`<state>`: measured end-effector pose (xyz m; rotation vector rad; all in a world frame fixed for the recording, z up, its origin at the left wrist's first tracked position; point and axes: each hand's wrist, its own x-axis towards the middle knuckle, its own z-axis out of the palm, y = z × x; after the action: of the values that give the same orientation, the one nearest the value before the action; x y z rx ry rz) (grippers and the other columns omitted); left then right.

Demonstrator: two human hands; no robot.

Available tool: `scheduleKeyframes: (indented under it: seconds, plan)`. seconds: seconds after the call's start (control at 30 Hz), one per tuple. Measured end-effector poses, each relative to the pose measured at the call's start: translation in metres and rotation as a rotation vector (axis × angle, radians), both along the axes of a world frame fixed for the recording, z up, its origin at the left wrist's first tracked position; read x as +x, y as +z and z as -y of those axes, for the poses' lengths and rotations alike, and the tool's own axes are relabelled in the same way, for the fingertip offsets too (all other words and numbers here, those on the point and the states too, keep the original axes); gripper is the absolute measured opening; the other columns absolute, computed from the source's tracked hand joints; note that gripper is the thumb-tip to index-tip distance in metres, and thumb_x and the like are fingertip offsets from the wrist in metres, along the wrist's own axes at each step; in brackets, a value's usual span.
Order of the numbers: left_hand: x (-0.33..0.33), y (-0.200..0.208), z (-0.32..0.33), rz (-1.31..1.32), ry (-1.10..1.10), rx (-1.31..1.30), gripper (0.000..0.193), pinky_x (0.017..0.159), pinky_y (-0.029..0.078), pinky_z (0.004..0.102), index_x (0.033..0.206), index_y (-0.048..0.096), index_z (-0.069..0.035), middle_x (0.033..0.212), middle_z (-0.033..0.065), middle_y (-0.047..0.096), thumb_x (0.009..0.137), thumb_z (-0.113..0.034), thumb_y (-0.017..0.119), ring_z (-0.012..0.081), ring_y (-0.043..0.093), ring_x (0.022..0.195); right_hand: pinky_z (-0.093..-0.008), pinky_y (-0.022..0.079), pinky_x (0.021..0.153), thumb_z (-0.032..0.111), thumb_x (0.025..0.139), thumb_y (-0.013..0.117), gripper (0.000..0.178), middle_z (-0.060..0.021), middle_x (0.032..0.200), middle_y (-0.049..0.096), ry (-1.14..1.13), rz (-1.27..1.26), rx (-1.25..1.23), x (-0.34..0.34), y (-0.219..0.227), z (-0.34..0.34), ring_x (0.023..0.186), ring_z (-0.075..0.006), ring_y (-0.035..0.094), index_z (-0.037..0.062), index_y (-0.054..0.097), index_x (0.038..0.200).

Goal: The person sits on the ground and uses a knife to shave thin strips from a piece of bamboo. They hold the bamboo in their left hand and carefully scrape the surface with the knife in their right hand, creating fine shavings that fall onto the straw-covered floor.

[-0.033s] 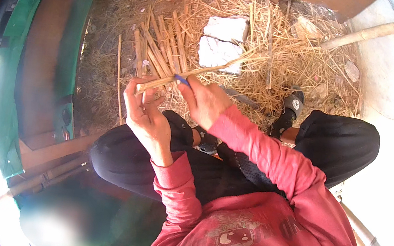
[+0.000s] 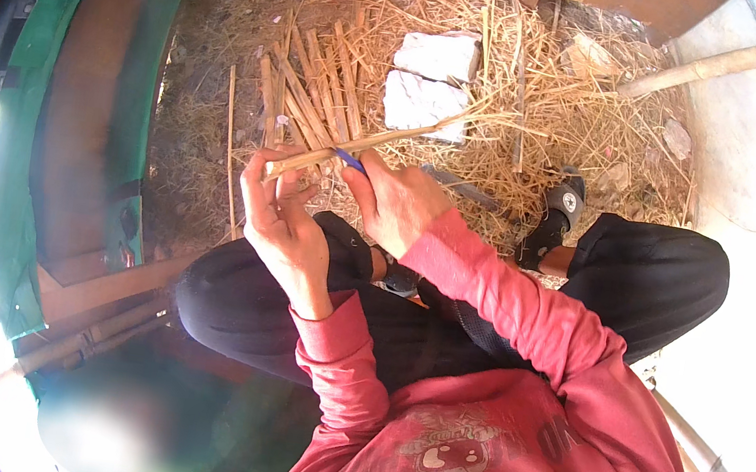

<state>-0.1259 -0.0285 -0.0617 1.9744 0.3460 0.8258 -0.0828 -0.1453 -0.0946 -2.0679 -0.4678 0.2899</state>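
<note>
A long pale strip of bamboo or cane (image 2: pixel 382 141) slants up to the right in front of me, its far end split into thin fibres. My left hand (image 2: pixel 281 222) grips the strip's near end between thumb and fingers, palm turned up. My right hand (image 2: pixel 395 198) is closed round a small blue tool (image 2: pixel 348 158), which rests against the strip just right of my left fingers. Most of the tool is hidden in my fist, so its exact kind does not show.
Several cut strips (image 2: pixel 316 92) lie on the ground beyond my hands. Two pale blocks (image 2: pixel 423 104) lie among loose straw-like shavings (image 2: pixel 597 122). A bamboo pole (image 2: pixel 711 66) leans by the pale wall at right. Green sheeting (image 2: pixel 20 137) hangs on the left.
</note>
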Motion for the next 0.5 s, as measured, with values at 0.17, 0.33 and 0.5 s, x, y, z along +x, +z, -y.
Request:
scheduleKeyframes:
  seconds: [0.17, 0.33, 0.5]
  plan:
    - [-0.005, 0.005, 0.002, -0.066, -0.03, 0.037, 0.026, 0.07, 0.058, 0.0283, 0.12, 0.052, -0.002, 0.106, 0.0109, 0.067, 0.097, 0.005, 0.043, 0.0184, 0.068, 0.092, -0.0567, 0.049, 0.063, 0.033, 0.101, 0.046, 0.028, -0.0268, 0.069, 0.063, -0.173, 0.006, -0.223, 0.003, -0.098, 0.012, 0.07, -0.0484, 0.062, 0.0064, 0.055, 0.1]
    - [0.003, 0.001, 0.006, -0.013, -0.029, -0.003, 0.024, 0.068, 0.057, 0.0272, 0.122, 0.052, -0.001, 0.105, 0.013, 0.068, 0.099, 0.0, 0.045, 0.0185, 0.068, 0.091, -0.0581, 0.048, 0.063, 0.034, 0.101, 0.044, 0.032, -0.0299, 0.07, 0.061, -0.158, -0.104, -0.081, -0.003, -0.055, 0.003, 0.072, -0.0514, 0.06, 0.0038, 0.054, 0.101]
    - [0.002, 0.003, 0.011, -0.048, 0.019, 0.009, 0.026, 0.068, 0.057, 0.0265, 0.124, 0.05, -0.001, 0.107, 0.0134, 0.067, 0.099, -0.002, 0.046, 0.0195, 0.067, 0.092, -0.0584, 0.048, 0.061, 0.037, 0.101, 0.044, 0.035, -0.0297, 0.065, 0.06, -0.21, -0.082, -0.222, 0.028, -0.128, 0.009, 0.066, -0.0518, 0.059, 0.0026, 0.054, 0.103]
